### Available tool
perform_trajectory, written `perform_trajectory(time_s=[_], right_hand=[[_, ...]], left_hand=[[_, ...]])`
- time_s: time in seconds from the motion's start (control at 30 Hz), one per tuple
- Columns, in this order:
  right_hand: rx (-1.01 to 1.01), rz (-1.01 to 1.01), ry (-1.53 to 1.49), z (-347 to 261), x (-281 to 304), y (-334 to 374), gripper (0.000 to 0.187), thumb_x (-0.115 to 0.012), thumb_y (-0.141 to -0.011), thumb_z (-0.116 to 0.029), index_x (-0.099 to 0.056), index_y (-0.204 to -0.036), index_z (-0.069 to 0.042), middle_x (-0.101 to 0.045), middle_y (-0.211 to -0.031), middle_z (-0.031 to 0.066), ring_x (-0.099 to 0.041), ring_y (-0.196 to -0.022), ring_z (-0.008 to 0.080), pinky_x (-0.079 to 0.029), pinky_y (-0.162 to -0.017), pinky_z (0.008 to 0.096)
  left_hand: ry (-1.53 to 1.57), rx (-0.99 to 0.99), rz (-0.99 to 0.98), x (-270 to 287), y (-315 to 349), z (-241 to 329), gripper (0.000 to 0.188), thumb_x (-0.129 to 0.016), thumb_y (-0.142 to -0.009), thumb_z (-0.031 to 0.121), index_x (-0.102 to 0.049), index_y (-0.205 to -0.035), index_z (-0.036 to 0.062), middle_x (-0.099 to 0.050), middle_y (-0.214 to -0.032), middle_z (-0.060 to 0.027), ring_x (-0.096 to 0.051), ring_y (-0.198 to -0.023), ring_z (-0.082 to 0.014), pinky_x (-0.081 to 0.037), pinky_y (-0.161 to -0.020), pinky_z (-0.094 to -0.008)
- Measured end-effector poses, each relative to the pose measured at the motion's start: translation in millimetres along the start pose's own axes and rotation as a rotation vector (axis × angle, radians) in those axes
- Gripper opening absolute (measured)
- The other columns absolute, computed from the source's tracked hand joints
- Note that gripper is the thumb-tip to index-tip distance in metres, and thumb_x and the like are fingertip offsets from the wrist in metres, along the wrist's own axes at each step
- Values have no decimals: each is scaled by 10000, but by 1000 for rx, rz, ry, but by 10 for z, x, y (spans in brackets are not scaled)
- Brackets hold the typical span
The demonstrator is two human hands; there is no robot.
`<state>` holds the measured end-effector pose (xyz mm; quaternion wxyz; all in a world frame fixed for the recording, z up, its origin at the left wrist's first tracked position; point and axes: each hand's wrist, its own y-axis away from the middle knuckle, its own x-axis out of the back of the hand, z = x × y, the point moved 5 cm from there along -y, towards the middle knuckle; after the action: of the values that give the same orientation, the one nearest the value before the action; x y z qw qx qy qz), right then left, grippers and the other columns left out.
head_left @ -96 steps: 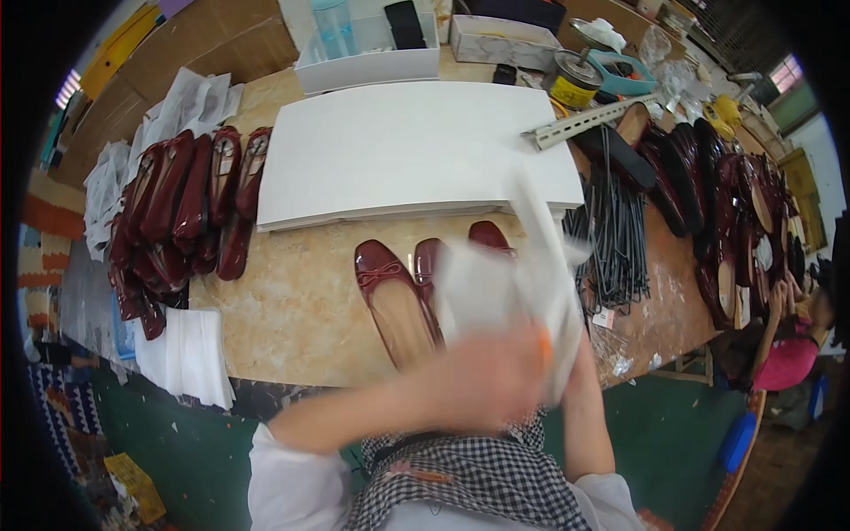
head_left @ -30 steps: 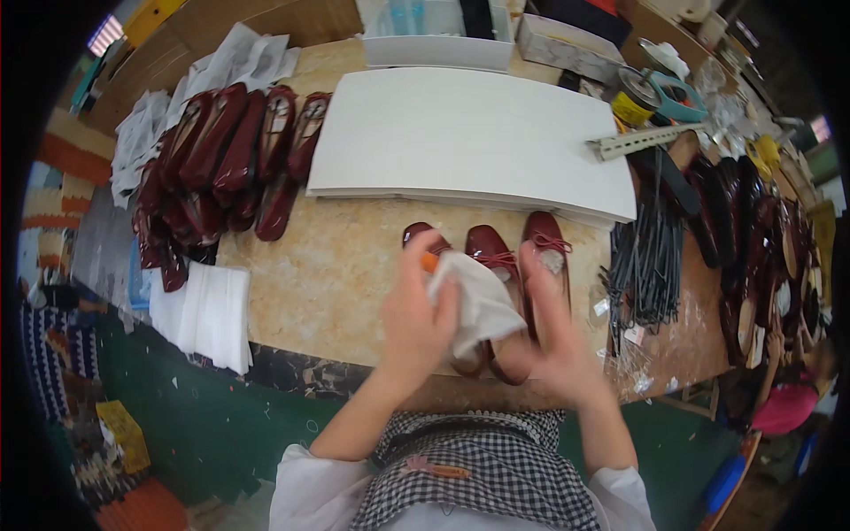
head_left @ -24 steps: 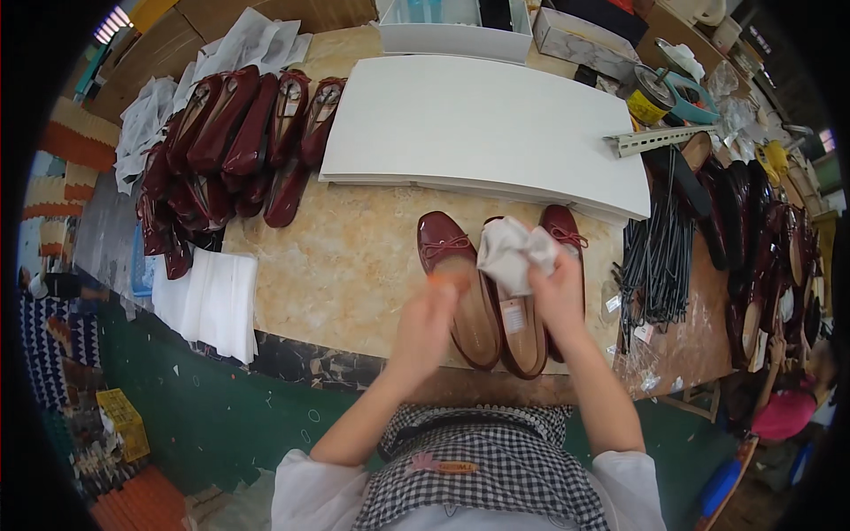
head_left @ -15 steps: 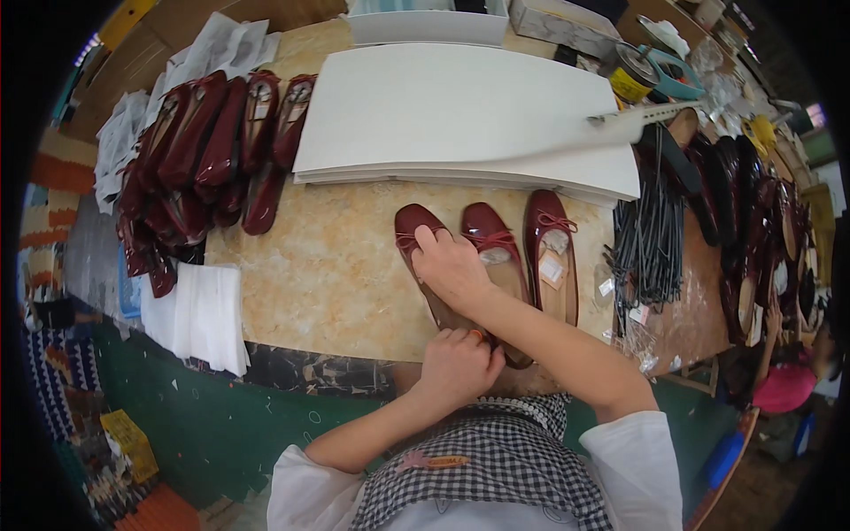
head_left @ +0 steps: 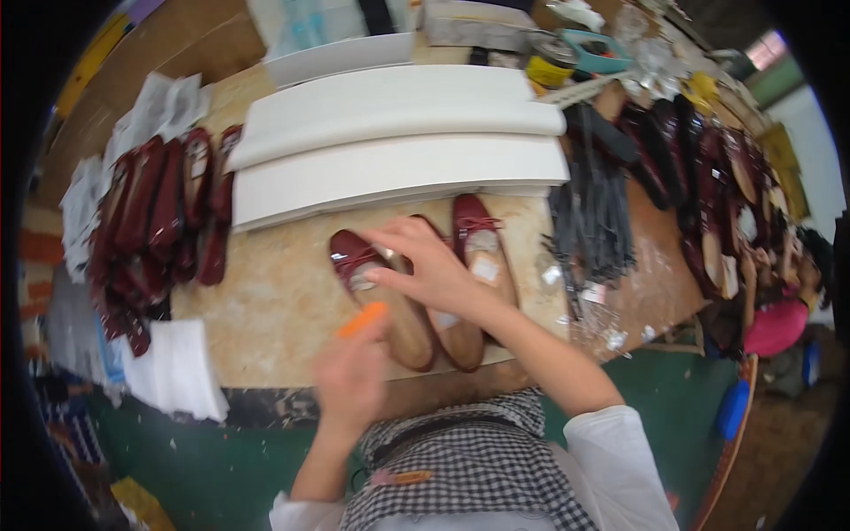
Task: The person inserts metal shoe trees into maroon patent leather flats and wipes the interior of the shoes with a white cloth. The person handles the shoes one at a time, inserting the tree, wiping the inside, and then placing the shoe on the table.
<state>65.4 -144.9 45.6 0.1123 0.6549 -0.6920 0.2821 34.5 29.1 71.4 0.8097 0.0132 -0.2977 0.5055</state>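
Note:
Three dark red patent ballet flats with bows lie side by side before me: a left shoe, a middle shoe and a right shoe. My right hand is over the left and middle shoes, thumb and fingers apart, hiding the middle shoe's toe. Its thumb is by the left shoe's bow; whether it touches is unclear. My left hand, smeared by motion, is closed around a small flat orange object that sticks up from it, left of the left shoe's heel. The object's kind cannot be made out.
Behind the shoes lies a stack of white sheets, the top one curled. Red flats are piled left, above white wrapping sheets. Black strips hang right, beside more shoes. A person in pink is far right.
My right hand's fingers have come off the left shoe's bow and spread. My left hand has moved left from its heel, baring the orange object. The whole view has shifted.

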Motion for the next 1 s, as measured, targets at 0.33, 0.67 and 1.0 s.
perform_trajectory(time_s=[0.33,0.67,1.0], right_hand=[[-373,-350,-1043,-622,-36,853,438,-464,-1002,-319,-530,-1311,-16,-576,-1292,112,-535,-1174,197,-413,-1004,323],[-471,544,725,886,1911,1426,225,-603,-891,-179,-651,-1056,-34,-687,-907,180,-681,-800,308,-537,-719,402],[-632,431,862,1227,2222,1605,151,-620,-826,-212,-674,-858,-75,-682,-780,164,-657,-729,375,-522,-674,471]], left_hand=[[2071,381,-606,-576,42,527,1037,-342,-834,785,216,-1490,207,-180,-1541,-242,-644,-589,-287,-569,-543,-337],[493,756,-127,267,620,-1040,580,-459,-987,370,-374,-1434,10,-676,-1020,-145,-621,-605,-134,-504,-539,-246],[63,634,-185,-292,475,-1243,540,-583,-883,210,-444,-1339,-42,-673,-1013,-160,-651,-851,-213,-520,-693,-314]])
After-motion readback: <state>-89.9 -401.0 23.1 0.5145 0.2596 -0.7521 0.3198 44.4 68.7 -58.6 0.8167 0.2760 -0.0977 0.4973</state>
